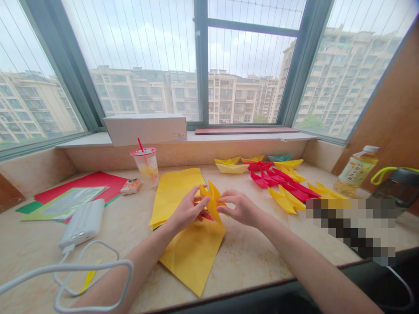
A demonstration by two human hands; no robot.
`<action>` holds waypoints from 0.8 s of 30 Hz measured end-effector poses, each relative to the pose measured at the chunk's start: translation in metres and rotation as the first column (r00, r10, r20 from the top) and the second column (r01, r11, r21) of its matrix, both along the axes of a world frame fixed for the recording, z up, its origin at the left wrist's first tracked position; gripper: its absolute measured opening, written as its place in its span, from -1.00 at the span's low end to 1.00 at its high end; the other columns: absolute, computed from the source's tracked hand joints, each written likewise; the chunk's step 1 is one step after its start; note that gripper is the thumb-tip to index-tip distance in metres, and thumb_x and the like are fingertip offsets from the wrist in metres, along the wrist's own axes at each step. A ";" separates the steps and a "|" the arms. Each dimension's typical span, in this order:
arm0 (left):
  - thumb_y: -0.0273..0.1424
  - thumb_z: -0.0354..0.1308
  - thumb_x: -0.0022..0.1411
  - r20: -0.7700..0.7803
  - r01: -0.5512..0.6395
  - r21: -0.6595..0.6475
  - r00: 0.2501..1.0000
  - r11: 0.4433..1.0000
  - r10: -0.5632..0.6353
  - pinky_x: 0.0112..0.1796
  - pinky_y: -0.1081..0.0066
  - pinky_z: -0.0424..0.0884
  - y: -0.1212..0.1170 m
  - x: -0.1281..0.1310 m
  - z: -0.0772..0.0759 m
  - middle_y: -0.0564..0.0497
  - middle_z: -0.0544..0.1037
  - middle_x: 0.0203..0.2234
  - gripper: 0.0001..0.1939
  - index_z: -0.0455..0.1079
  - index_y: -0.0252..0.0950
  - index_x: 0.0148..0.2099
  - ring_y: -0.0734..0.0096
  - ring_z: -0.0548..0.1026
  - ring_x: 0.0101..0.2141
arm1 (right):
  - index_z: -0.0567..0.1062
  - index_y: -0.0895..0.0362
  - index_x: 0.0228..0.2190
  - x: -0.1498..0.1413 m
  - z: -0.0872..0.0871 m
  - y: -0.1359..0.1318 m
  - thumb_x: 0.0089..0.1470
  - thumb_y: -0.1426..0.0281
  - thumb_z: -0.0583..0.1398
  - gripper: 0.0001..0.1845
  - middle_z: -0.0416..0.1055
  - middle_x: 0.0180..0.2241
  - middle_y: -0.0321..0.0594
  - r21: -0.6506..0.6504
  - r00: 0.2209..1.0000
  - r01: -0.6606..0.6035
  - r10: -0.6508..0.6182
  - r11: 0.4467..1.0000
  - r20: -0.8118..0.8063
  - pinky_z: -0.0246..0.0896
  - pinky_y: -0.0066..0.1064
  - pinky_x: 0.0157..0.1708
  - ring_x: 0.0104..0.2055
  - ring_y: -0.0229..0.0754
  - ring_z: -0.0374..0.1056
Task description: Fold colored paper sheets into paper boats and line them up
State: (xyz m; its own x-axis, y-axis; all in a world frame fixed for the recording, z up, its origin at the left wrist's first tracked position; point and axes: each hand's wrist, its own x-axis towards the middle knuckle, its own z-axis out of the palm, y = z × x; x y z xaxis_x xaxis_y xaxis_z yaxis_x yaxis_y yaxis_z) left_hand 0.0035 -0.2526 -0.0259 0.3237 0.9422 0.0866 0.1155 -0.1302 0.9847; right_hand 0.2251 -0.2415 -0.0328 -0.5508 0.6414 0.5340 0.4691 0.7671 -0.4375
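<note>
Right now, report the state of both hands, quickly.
Left hand: closed on the folded yellow paper.
Right hand: fingers bent at that paper's right side; whether they grip it cannot be told.

Bare table (250,257) is lying open between the sheet (196,257) and the right forearm (294,255). Boats (286,200) are blocking the way beyond the right hand (240,207), a bottle (358,170) standing past them. The cup (147,166) is standing beyond the left forearm (144,257), and the cable (129,275) is looping in front of that forearm.

Left grip (187,208) faces right grip (241,206), fingers bent.
</note>
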 end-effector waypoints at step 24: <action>-0.04 0.09 0.24 -0.103 -0.215 0.191 0.966 0.958 0.238 -0.58 0.48 0.45 0.010 -0.007 0.000 -0.24 0.52 -0.06 -0.50 0.34 -0.33 0.03 0.42 0.57 -0.52 | 0.61 0.10 -0.11 0.050 -0.007 0.043 0.22 0.20 0.14 -0.65 0.50 -0.08 0.01 0.010 0.731 0.659 -0.644 0.752 0.223 0.21 -0.17 0.02 0.00 0.04 0.38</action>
